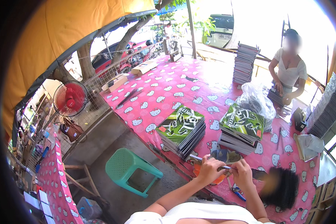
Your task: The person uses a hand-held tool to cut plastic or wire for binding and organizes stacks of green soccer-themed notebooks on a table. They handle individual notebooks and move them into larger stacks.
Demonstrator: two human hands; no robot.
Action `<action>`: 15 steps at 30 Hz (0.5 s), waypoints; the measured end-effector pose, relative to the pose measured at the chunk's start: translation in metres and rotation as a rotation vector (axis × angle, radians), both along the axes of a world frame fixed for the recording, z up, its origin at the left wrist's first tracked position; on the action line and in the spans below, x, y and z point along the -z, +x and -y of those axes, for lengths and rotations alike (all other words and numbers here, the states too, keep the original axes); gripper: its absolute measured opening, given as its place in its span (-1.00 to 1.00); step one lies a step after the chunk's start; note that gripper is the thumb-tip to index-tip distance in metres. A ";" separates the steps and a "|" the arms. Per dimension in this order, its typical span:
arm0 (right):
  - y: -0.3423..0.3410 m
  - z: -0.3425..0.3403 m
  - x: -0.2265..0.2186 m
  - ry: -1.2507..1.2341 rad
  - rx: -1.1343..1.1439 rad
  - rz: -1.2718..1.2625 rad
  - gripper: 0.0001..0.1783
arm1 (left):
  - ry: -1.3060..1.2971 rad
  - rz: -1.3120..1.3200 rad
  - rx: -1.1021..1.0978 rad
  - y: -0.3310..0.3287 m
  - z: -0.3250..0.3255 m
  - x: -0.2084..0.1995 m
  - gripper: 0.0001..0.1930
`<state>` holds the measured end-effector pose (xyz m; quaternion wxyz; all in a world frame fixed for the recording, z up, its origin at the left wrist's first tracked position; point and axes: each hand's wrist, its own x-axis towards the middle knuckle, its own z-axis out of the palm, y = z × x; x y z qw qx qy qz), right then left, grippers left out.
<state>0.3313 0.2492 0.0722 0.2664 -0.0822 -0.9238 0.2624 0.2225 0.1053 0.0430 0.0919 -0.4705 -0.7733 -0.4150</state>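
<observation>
My left hand (211, 170) and my right hand (242, 173) are close together over the near edge of the table, both with fingers closed. A thin, pale strip (196, 157) runs out past my left fingers toward the upper left and spans the gap between my hands; its exact kind is too small to tell. Below my right hand lie pliers with blue handles (238, 193). Right of it sits a bunch of black binding coils (285, 187). Just beyond my hands stand two stacks of green-covered notebooks, a left stack (182, 127) and a right stack (242, 123).
Pink patterned cloth (156, 93) covers the table. Behind the right stack is a clear plastic bag (254, 99), then a tall stack of books (245, 63). Across the table a person (289, 71) handles notebooks. A green stool (128, 166) and red fan (70, 98) stand left.
</observation>
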 end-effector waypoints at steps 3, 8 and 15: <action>0.000 -0.014 -0.005 0.068 -0.174 0.206 -0.85 | 0.021 -0.009 0.015 0.002 0.004 -0.003 -0.82; -0.057 -0.081 0.019 0.035 -0.274 0.489 -0.66 | 0.084 -0.045 0.037 0.005 0.008 0.002 -0.81; -0.081 -0.084 0.104 0.378 -0.191 0.421 -0.32 | -0.014 -0.016 -0.115 -0.002 0.000 -0.007 -0.77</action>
